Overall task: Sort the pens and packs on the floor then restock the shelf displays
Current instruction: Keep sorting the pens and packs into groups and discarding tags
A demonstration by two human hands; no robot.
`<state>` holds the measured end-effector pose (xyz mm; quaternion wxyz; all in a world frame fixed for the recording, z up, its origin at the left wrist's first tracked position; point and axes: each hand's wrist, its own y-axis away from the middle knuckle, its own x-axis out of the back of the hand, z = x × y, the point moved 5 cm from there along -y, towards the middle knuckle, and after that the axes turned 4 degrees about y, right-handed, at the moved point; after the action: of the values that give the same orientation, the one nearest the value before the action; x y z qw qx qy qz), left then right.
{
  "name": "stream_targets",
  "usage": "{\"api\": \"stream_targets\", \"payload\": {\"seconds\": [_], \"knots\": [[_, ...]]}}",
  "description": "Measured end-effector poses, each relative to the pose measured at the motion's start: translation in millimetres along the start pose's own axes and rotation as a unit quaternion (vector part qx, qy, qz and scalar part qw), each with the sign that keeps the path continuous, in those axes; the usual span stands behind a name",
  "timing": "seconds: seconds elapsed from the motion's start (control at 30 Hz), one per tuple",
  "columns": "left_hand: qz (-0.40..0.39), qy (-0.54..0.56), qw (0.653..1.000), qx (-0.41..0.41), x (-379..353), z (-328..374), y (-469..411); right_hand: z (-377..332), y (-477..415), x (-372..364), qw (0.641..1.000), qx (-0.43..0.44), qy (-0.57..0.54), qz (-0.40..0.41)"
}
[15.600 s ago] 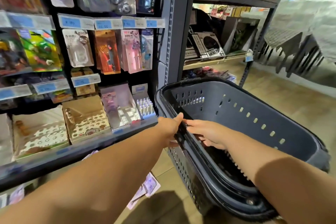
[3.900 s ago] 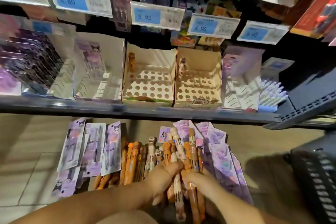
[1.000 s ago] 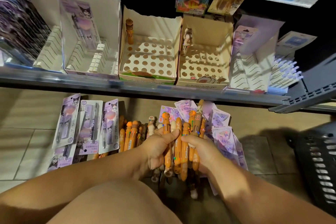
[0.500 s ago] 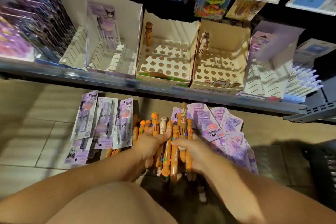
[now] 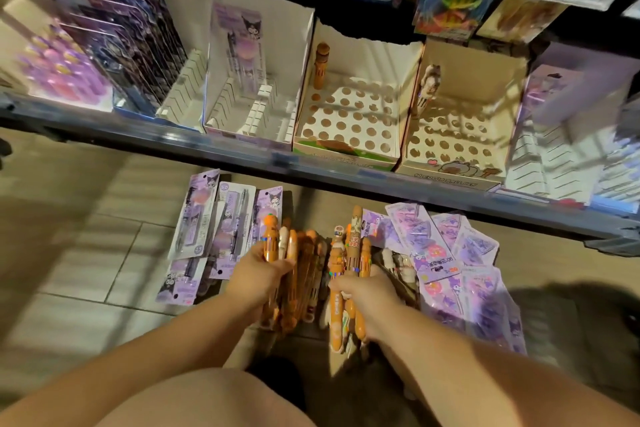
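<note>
The place is a shop aisle with a tiled floor [image 5: 86, 236] and a low shelf [image 5: 207, 152] that carries open display boxes. On the floor, just below the front edge of the shelf, lie the goods: a heap of orange pens [image 5: 310, 267] in the middle, long purple packs [image 5: 221, 229] to its left, and flatter purple packs [image 5: 460, 263] to its right, overlapping one another. The left hand [image 5: 258, 274] has its grip closed around a small bunch of pens, their round heads pointing toward the shelf. The right hand [image 5: 367, 295] grips a second bunch, in which one brown pen [image 5: 356, 236] stands out higher than the rest. Both bunches are at the heap; I cannot tell whether they are lifted clear of it.

On the shelf, the box with round holes [image 5: 346, 121] holds only one orange pen [image 5: 321, 62] at its back left corner. The neighbour box [image 5: 453, 135] holds one pale pen [image 5: 427, 87], also at its back left. The white slotted box [image 5: 252, 107] has one purple pack standing in it.

I judge that the sorting step is in hand, with the pens being separated by kind, and the restocking is hardly begun. The next move probably calls for lifting one bunch to the matching box and pushing each pen upright into its own hole, one at a time, without letting the others slip out of the grip.
</note>
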<state>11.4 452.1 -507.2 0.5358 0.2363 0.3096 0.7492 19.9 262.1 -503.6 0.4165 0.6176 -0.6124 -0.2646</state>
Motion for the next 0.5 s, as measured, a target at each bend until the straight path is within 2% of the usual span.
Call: {"api": "stream_targets", "payload": {"seconds": [0.1, 0.27, 0.5], "knots": [[0.028, -0.02, 0.999, -0.007, 15.1, 2.5, -9.5, -5.3, -2.8, 3.1, 1.0, -0.008, 0.008, 0.018], [0.028, -0.052, 0.998, 0.0, 17.3, 1.4, -18.6, -6.2, -14.8, 4.7, 0.999, -0.001, 0.008, 0.032], [0.023, -0.135, 0.99, -0.01, 16.6, 7.1, -24.3, -14.6, -18.9, -7.2, 0.994, 0.024, 0.098, 0.046]]}}
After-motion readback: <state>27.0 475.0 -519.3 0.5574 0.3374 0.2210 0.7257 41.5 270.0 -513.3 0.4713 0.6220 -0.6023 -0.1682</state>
